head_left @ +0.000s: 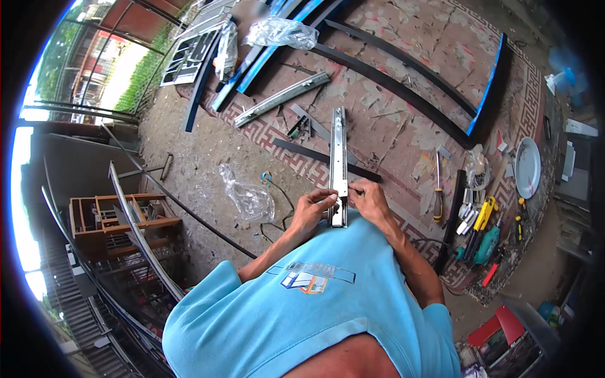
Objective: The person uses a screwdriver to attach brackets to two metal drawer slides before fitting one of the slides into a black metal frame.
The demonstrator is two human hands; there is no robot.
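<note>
A long silver metal rail that looks like a drawer slide (339,151) points away from my body, its near end close to my blue shirt (302,302). My left hand (312,211) is closed at its left edge, thumb and fingertips pinched against the metal. On the opposite edge my right hand (370,200) is also closed, its fingertips gripping the rail near the same spot. Any small part between the fingertips is too small to make out. Beyond the hands, a second silver rail (282,99) lies on the ground.
Black frame bars (403,82) lie across the patterned mat (428,170). To the right are a screwdriver (438,196), a yellow-handled tool (485,214), a green power tool (486,246) and a pale plate (528,167). Clear plastic (249,196) and a wooden rack (120,220) are left.
</note>
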